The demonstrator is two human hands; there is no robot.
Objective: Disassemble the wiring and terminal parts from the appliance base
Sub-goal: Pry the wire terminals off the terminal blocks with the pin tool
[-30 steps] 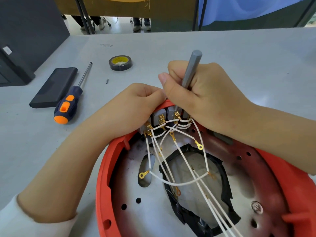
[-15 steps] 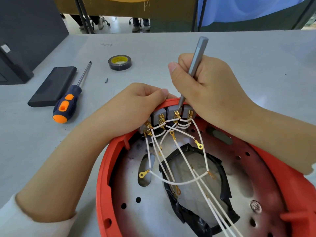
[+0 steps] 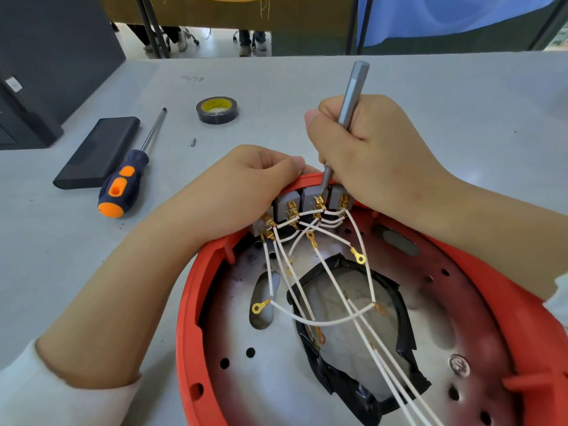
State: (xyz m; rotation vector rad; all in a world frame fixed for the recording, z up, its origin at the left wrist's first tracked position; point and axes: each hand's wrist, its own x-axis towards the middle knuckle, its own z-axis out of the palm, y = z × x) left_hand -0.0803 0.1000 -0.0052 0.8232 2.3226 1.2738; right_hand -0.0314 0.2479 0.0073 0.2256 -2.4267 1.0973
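Observation:
The red appliance base (image 3: 196, 290) lies open side up near me, with a metal plate (image 3: 276, 379) inside. Several grey terminal blocks (image 3: 310, 196) with brass connectors sit along its far rim, and white wires (image 3: 325, 321) with gold ring lugs trail from them over a black-taped opening. My right hand (image 3: 375, 155) grips a slim grey metal screwdriver (image 3: 352, 96), its tip down on a brass terminal of a middle block. My left hand (image 3: 242, 186) curls over the rim and holds the leftmost blocks.
On the grey table, at the left, lie an orange-and-blue screwdriver (image 3: 123, 186), a black rectangular case (image 3: 98, 152) and a small loose screw (image 3: 193, 142). A roll of black tape (image 3: 217, 109) sits behind the base. A dark cabinet (image 3: 46, 56) stands far left.
My right hand has lifted and tilted the grey screwdriver more upright, and more of its shaft shows above my fist. The tip stays at the middle terminal. My left hand has not moved.

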